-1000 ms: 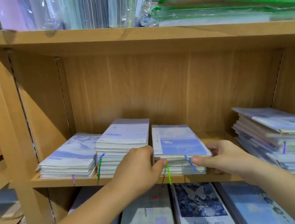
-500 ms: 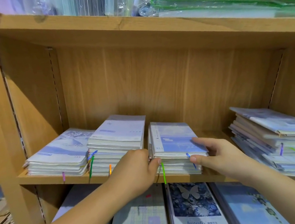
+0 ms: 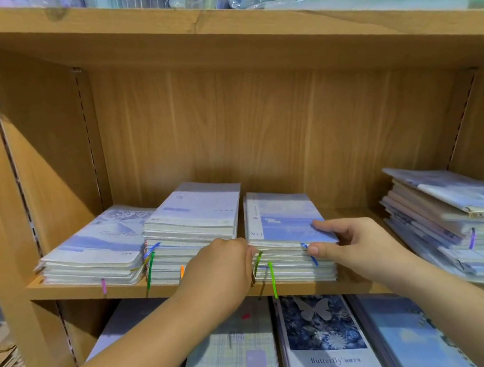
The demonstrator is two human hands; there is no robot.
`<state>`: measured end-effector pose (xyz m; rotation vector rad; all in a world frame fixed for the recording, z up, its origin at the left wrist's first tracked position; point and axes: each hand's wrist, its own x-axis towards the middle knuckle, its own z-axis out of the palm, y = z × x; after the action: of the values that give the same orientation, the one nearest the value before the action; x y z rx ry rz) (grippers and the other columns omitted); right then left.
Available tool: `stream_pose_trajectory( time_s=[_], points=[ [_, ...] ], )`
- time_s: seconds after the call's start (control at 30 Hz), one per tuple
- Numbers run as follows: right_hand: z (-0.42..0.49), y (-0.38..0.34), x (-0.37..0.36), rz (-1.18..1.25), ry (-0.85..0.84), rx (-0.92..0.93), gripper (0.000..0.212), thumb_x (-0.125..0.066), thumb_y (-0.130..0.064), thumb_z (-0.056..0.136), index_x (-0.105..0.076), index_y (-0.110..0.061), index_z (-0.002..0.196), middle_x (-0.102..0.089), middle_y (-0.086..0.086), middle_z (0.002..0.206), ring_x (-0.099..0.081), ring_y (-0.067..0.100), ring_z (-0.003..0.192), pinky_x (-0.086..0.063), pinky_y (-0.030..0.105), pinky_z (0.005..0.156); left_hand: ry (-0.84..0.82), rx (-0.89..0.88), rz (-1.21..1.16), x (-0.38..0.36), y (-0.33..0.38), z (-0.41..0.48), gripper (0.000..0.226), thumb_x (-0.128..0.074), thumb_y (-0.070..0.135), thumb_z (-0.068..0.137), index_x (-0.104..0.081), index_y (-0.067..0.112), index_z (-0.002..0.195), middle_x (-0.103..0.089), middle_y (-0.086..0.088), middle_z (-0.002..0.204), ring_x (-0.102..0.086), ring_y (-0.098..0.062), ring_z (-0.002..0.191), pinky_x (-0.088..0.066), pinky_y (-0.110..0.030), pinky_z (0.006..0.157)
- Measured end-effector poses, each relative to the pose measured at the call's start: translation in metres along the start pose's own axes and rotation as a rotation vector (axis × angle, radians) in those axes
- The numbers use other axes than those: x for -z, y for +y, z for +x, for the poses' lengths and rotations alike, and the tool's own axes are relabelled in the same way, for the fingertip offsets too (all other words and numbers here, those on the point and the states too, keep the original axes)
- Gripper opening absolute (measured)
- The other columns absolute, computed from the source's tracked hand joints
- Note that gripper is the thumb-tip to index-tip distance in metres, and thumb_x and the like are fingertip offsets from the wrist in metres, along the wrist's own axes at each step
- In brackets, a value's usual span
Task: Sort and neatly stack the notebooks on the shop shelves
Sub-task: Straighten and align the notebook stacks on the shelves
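Fingers (image 3: 325, 224) of my right hand (image 3: 355, 245) lie on the top cover, thumb at the front edge, pinching the notebook stack (image 3: 282, 224) at its 4 o'clock corner. My left hand (image 3: 220, 265) curls at 8 o'clock; the tips are hidden, so its grip I cannot tell. I judge both hands square the stack, at centre of the shelf (image 3: 65, 292), before the untidy pile (image 3: 458, 217) at 3 o'clock.
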<state>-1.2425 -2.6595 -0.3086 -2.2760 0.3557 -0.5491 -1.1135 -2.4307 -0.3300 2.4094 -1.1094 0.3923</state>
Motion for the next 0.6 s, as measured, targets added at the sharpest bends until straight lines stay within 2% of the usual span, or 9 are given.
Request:
stream_pose_trajectory(
  time_s=[0.03,0.1,0.17,0.23,0.3,0.4,0.5,0.53,0.6],
  points=[
    [-0.002,-0.001,0.0,-0.008,-0.002,0.003,0.069,-0.084,-0.056,0.068,-0.066,-0.034,0.131,-0.066,-0.027,0.125,-0.06,-0.009,0.116,-0.047,0.017,0.101,0.007,-0.008,0.0,0.001,0.0,-0.001,0.037,-0.038,0.042,0.107,-0.05,0.023,0.078,-0.052,0.004,0.071,-0.059,-0.026,0.078,-0.045,-0.037,0.063],
    [-0.004,0.0,0.002,-0.036,-0.003,0.024,0.033,-0.083,-0.053,0.074,-0.068,-0.048,0.103,-0.068,-0.041,0.098,-0.063,-0.018,0.096,-0.049,0.006,0.082,0.035,-0.027,-0.058,0.003,-0.003,-0.005,0.036,-0.042,0.044,0.106,-0.053,0.023,0.078,-0.055,0.006,0.069,-0.057,-0.02,0.072,-0.049,-0.039,0.064],
    [-0.004,-0.002,0.006,-0.1,-0.018,0.038,0.012,-0.074,-0.055,0.084,-0.068,-0.047,0.091,-0.07,-0.037,0.085,-0.067,-0.01,0.081,-0.054,0.017,0.071,0.064,-0.042,-0.124,0.005,-0.006,-0.01,0.03,-0.044,0.044,0.105,-0.059,0.026,0.084,-0.059,0.007,0.069,-0.057,-0.016,0.07,-0.051,-0.04,0.065],
    [-0.004,-0.003,0.009,-0.191,-0.073,0.049,0.025,-0.062,-0.057,0.094,-0.072,-0.038,0.106,-0.077,-0.015,0.093,-0.071,0.011,0.086,-0.055,0.039,0.082,0.052,-0.056,-0.095,0.009,-0.006,-0.013,0.027,-0.041,0.044,0.105,-0.058,0.028,0.091,-0.061,0.008,0.072,-0.058,-0.018,0.072,-0.051,-0.04,0.065],
    [-0.003,-0.005,0.011,-0.248,-0.111,0.033,0.034,-0.057,-0.056,0.097,-0.073,-0.03,0.111,-0.077,-0.006,0.098,-0.071,0.02,0.091,-0.054,0.043,0.086,0.029,-0.065,0.018,0.011,-0.001,-0.011,0.03,-0.035,0.047,0.106,-0.05,0.026,0.091,-0.056,0.006,0.074,-0.057,-0.022,0.073,-0.045,-0.038,0.06],
    [-0.001,-0.006,0.012,-0.277,-0.111,0.022,0.035,-0.056,-0.055,0.098,-0.074,-0.026,0.104,-0.077,-0.006,0.092,-0.069,0.016,0.084,-0.053,0.038,0.077,0.041,-0.069,0.22,0.013,0.011,-0.002,0.031,-0.029,0.046,0.108,-0.042,0.024,0.092,-0.059,-0.001,0.08,-0.06,-0.029,0.076,-0.037,-0.035,0.059],
    [0.0,-0.004,0.011,-0.281,-0.102,0.027,0.027,-0.057,-0.049,0.099,-0.07,-0.028,0.089,-0.068,-0.025,0.067,-0.057,-0.002,0.059,-0.039,0.017,0.055,0.019,-0.053,0.296,0.015,0.014,0.008,0.024,-0.037,0.038,0.109,-0.05,0.019,0.103,-0.055,0.0,0.08,-0.053,-0.027,0.072,-0.036,-0.035,0.06],
    [0.0,-0.004,0.011,-0.289,-0.09,0.029,0.025,-0.058,-0.047,0.1,-0.067,-0.03,0.084,-0.062,-0.029,0.06,-0.054,-0.005,0.055,-0.038,0.014,0.053,0.009,-0.045,0.303,0.015,0.014,0.009,0.021,-0.04,0.036,0.108,-0.052,0.019,0.106,-0.056,0.0,0.08,-0.05,-0.026,0.071,-0.036,-0.035,0.059],
    [0.0,-0.003,0.009,-0.285,-0.088,0.035,0.026,-0.056,-0.049,0.1,-0.067,-0.03,0.086,-0.065,-0.026,0.064,-0.056,-0.004,0.059,-0.039,0.015,0.054,0.005,-0.04,0.321,0.016,0.014,0.01,0.017,-0.043,0.033,0.107,-0.052,0.019,0.108,-0.061,-0.002,0.085,-0.048,-0.025,0.071,-0.036,-0.035,0.059]
  ],
)
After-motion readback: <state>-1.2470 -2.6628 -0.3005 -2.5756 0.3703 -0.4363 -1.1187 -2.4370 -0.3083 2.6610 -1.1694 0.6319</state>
